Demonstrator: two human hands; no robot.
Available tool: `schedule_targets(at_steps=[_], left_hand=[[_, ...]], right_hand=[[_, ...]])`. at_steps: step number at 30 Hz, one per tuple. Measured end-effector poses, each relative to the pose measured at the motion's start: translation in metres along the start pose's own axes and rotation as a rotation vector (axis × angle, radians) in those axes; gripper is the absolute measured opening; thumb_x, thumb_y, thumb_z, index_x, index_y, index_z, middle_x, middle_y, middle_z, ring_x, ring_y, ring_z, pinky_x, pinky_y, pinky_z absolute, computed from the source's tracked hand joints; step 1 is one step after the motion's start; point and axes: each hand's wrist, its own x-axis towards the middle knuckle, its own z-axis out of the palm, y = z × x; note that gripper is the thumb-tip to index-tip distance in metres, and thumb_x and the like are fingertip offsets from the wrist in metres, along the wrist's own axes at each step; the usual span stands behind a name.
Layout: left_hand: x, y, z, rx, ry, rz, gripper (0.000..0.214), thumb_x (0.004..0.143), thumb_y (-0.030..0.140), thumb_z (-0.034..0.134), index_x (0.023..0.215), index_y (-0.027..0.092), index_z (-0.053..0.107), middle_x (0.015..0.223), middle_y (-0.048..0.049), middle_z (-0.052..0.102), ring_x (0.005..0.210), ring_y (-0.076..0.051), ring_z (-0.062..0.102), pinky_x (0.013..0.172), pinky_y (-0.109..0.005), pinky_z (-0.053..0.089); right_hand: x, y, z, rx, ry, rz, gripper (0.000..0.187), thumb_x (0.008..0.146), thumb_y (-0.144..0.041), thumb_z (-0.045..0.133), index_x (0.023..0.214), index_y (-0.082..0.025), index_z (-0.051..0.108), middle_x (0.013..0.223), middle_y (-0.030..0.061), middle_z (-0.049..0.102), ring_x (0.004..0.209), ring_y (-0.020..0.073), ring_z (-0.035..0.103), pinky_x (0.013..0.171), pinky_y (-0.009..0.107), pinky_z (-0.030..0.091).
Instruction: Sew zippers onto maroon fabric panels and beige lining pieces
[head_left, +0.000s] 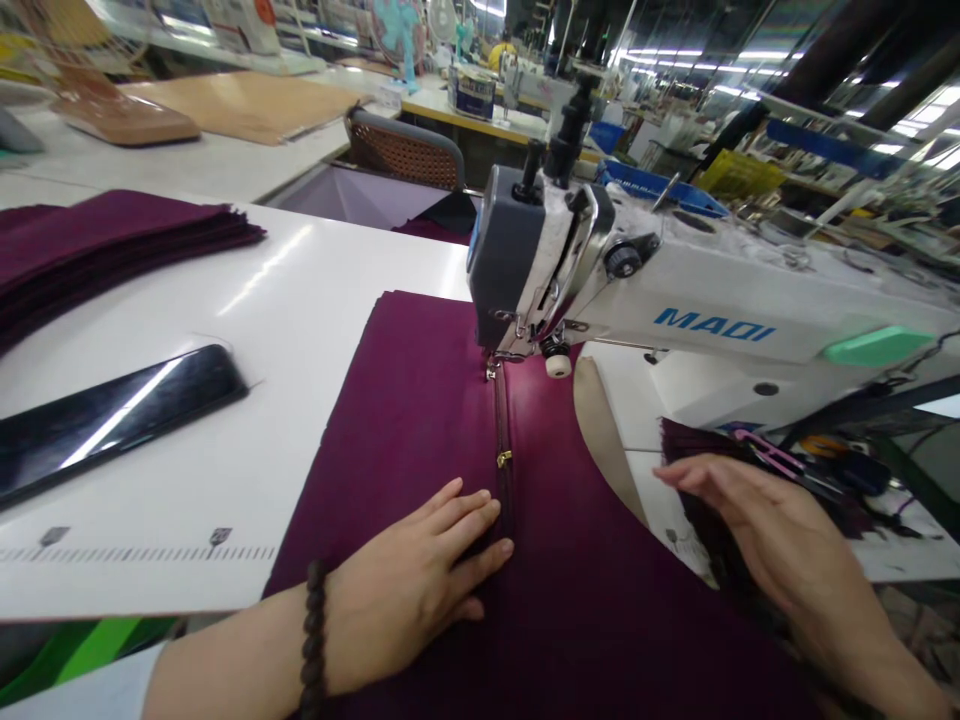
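A maroon fabric panel (420,420) lies on the white table under the head of a white sewing machine (675,300). A dark zipper (501,440) with a small gold pull runs from the presser foot toward me. My left hand (420,580), with a dark bead bracelet on the wrist, lies flat and open on the fabric, fingertips against the zipper. My right hand (772,530) hovers open at the right, fingers stretched out over a small pile of dark maroon pieces (697,440) beside the machine base.
A stack of maroon cut pieces (112,245) sits at the far left. A black phone (112,415) lies on the table above a printed ruler strip (150,552). Pink-handled snips (772,450) rest right of the machine. A chair back (405,150) and other workstations stand behind.
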Motion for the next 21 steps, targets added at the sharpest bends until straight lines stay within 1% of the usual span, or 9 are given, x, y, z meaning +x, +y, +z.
schedule_targets(at_steps=[1, 3, 5, 6, 8, 10, 12, 14, 21], left_hand=[[0.0, 0.0, 0.0, 0.005, 0.002, 0.001, 0.038, 0.093, 0.036, 0.036, 0.124, 0.019, 0.05, 0.126, -0.0154, 0.051, 0.12, -0.029, 0.044, 0.101, -0.051, 0.034], [-0.001, 0.001, 0.0, 0.013, 0.005, 0.003, 0.038, 0.093, 0.036, 0.037, 0.125, 0.019, 0.05, 0.126, -0.0152, 0.051, 0.12, -0.029, 0.044, 0.101, -0.051, 0.034], [-0.001, 0.001, 0.001, 0.018, 0.009, 0.002, 0.037, 0.092, 0.035, 0.039, 0.125, 0.02, 0.049, 0.126, -0.0149, 0.051, 0.12, -0.028, 0.045, 0.101, -0.05, 0.034], [-0.001, 0.001, 0.001, 0.019, 0.009, 0.001, 0.037, 0.092, 0.035, 0.041, 0.125, 0.02, 0.049, 0.126, -0.0147, 0.051, 0.119, -0.028, 0.045, 0.101, -0.05, 0.034], [-0.001, 0.001, 0.002, 0.022, 0.007, -0.001, 0.038, 0.09, 0.034, 0.045, 0.125, 0.02, 0.049, 0.126, -0.0146, 0.051, 0.119, -0.028, 0.045, 0.1, -0.05, 0.034], [-0.001, 0.001, 0.002, 0.031, 0.004, 0.0, 0.039, 0.088, 0.033, 0.05, 0.124, 0.019, 0.049, 0.125, -0.0147, 0.052, 0.119, -0.029, 0.045, 0.1, -0.05, 0.034], [0.0, 0.001, 0.001, 0.04, 0.001, 0.005, 0.041, 0.085, 0.031, 0.055, 0.123, 0.019, 0.05, 0.124, -0.0147, 0.052, 0.118, -0.029, 0.046, 0.101, -0.05, 0.034], [0.001, 0.002, 0.0, 0.045, 0.0, 0.008, 0.043, 0.083, 0.029, 0.058, 0.123, 0.019, 0.05, 0.124, -0.0142, 0.053, 0.117, -0.029, 0.047, 0.101, -0.049, 0.034], [0.007, 0.004, 0.0, 0.107, -0.012, 0.03, 0.044, 0.081, 0.031, 0.061, 0.122, 0.017, 0.051, 0.122, -0.0159, 0.054, 0.114, -0.03, 0.05, 0.096, -0.049, 0.039]], right_hand=[[0.002, -0.01, 0.003, -0.007, -0.026, -0.05, 0.027, 0.092, -0.033, 0.038, 0.088, -0.021, 0.062, 0.096, 0.0055, 0.065, 0.09, 0.0165, 0.062, 0.078, 0.029, 0.052], [0.004, -0.034, 0.019, -0.077, -0.13, -0.216, 0.026, 0.091, -0.028, 0.038, 0.106, -0.022, 0.059, 0.114, 0.0057, 0.06, 0.107, 0.0178, 0.055, 0.089, 0.03, 0.048], [0.005, -0.053, 0.046, -0.201, -0.273, -0.405, 0.039, 0.089, -0.021, 0.039, 0.127, -0.017, 0.045, 0.132, 0.0082, 0.046, 0.121, 0.0183, 0.043, 0.099, 0.033, 0.041], [0.005, -0.058, 0.061, -0.26, -0.317, -0.461, 0.044, 0.088, -0.016, 0.036, 0.132, -0.014, 0.039, 0.137, 0.0096, 0.039, 0.126, 0.0191, 0.037, 0.102, 0.036, 0.038], [0.004, -0.059, 0.088, -0.349, -0.361, -0.522, 0.046, 0.086, -0.01, 0.034, 0.132, -0.009, 0.038, 0.139, 0.0116, 0.035, 0.13, 0.0206, 0.03, 0.104, 0.042, 0.034], [0.005, -0.052, 0.106, -0.397, -0.373, -0.537, 0.046, 0.086, -0.009, 0.033, 0.131, -0.007, 0.039, 0.138, 0.0123, 0.036, 0.13, 0.0211, 0.029, 0.105, 0.046, 0.031], [0.005, -0.044, 0.112, -0.42, -0.376, -0.535, 0.046, 0.086, -0.009, 0.032, 0.131, -0.007, 0.039, 0.139, 0.012, 0.036, 0.13, 0.021, 0.028, 0.105, 0.047, 0.03], [0.007, -0.039, 0.11, -0.433, -0.38, -0.536, 0.046, 0.086, -0.009, 0.033, 0.132, -0.008, 0.038, 0.139, 0.0114, 0.036, 0.13, 0.0209, 0.028, 0.104, 0.048, 0.031], [0.008, -0.042, 0.105, -0.468, -0.381, -0.546, 0.046, 0.086, -0.009, 0.034, 0.132, -0.011, 0.039, 0.139, 0.0098, 0.037, 0.129, 0.0211, 0.031, 0.104, 0.049, 0.031]])
